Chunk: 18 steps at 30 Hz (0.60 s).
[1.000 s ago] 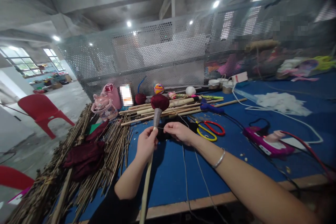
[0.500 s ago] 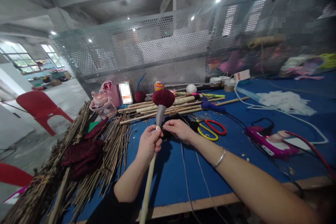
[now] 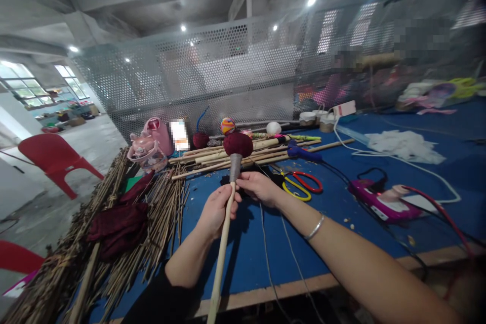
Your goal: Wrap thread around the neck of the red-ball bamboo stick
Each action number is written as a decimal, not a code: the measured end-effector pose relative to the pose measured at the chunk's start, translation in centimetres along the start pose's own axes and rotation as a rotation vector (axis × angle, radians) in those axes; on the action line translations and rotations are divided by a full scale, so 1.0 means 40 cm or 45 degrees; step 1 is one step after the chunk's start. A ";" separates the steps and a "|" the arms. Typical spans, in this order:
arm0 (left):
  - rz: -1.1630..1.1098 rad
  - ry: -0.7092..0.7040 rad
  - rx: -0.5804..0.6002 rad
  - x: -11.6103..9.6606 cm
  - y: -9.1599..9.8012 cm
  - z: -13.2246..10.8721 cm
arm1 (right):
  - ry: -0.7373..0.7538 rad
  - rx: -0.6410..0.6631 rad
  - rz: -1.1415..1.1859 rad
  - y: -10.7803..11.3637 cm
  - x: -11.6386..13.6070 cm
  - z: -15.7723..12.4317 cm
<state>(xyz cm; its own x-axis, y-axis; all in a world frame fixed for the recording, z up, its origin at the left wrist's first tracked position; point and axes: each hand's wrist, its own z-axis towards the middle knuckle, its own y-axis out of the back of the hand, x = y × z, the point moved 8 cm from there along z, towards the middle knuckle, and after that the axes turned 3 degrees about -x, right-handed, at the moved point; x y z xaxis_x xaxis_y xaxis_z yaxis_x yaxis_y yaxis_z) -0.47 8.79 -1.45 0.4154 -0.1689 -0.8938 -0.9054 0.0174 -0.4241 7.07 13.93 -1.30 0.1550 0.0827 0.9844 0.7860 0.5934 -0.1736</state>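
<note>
My left hand [image 3: 220,208] is closed round the pale wooden handle of a mallet [image 3: 224,243], just below its neck. The mallet stands tilted up, with a round dark red cloth head [image 3: 238,145] on top. Grey cord [image 3: 235,168] is wound tightly in a band under the head. My right hand [image 3: 258,186] pinches at the lower end of this winding, its fingertips closed on the cord, though the exact grip is partly hidden. Beneath my right forearm, two thin grey strands [image 3: 266,243] run down over the table's front edge.
Red-and-yellow-handled scissors [image 3: 304,185] lie right of my hands, near a blue glue gun [image 3: 304,153] and a purple power strip [image 3: 379,202]. Wooden sticks [image 3: 212,163] lie behind. Thin twigs [image 3: 167,207] and dark red cloth [image 3: 117,225] fill the left. A perforated metal screen [image 3: 228,71] stands behind.
The mallet has turned a little in my left hand and its head sits slightly further right and lower. My right fingertips are now right against the cord winding. The view has shifted slightly.
</note>
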 end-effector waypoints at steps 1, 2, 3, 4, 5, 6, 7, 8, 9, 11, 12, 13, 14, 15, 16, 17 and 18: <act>0.007 0.010 0.015 0.006 -0.006 -0.002 | -0.029 0.018 0.020 -0.001 -0.004 -0.001; 0.020 0.019 0.015 0.012 -0.011 -0.003 | -0.044 0.022 0.049 0.000 -0.007 -0.002; 0.041 0.014 -0.009 0.019 -0.012 -0.003 | -0.044 0.010 0.078 0.002 -0.007 -0.001; 0.075 -0.015 -0.057 0.022 -0.008 -0.002 | -0.030 -0.015 0.098 0.006 -0.006 -0.001; 0.126 -0.067 -0.116 0.022 -0.002 -0.002 | -0.008 -0.049 0.103 0.010 -0.003 0.000; 0.189 -0.137 -0.185 0.018 0.006 -0.002 | 0.015 -0.087 0.094 0.014 0.000 0.000; 0.261 -0.205 -0.244 0.012 0.014 -0.002 | 0.036 -0.126 0.079 0.019 0.004 0.001; 0.339 -0.245 -0.282 0.010 0.019 -0.002 | 0.052 -0.160 0.064 0.022 0.008 0.001; 0.405 -0.263 -0.312 0.008 0.024 -0.001 | 0.056 -0.181 0.058 0.024 0.010 0.001; 0.471 -0.261 -0.335 0.005 0.031 0.000 | 0.024 -0.170 0.083 0.019 0.010 0.002; 0.464 -0.259 -0.332 0.002 0.031 -0.001 | -0.005 -0.144 0.115 0.014 0.007 0.002; 0.436 -0.260 -0.315 -0.001 0.029 -0.002 | -0.033 -0.117 0.154 0.009 0.005 0.002; 0.397 -0.263 -0.280 -0.003 0.022 -0.003 | -0.054 -0.091 0.191 0.006 0.003 0.002; 0.357 -0.261 -0.234 -0.004 0.014 -0.003 | -0.062 -0.068 0.222 0.003 0.003 0.002; 0.324 -0.248 -0.176 -0.001 0.003 -0.003 | -0.055 -0.054 0.244 0.003 0.005 0.001; 0.299 -0.224 -0.116 0.004 -0.007 -0.002 | -0.041 -0.045 0.255 0.003 0.008 0.000; 0.282 -0.188 -0.056 0.012 -0.016 -0.001 | -0.029 -0.035 0.252 0.004 0.010 -0.001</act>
<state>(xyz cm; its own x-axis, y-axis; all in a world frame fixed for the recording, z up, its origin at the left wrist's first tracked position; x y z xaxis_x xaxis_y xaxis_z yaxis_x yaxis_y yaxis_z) 0.32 8.66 -1.61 0.2118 -0.0200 -0.9771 -0.9773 -0.0052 -0.2118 7.28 14.02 -0.94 0.2950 0.2140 0.9312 0.7574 0.5418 -0.3645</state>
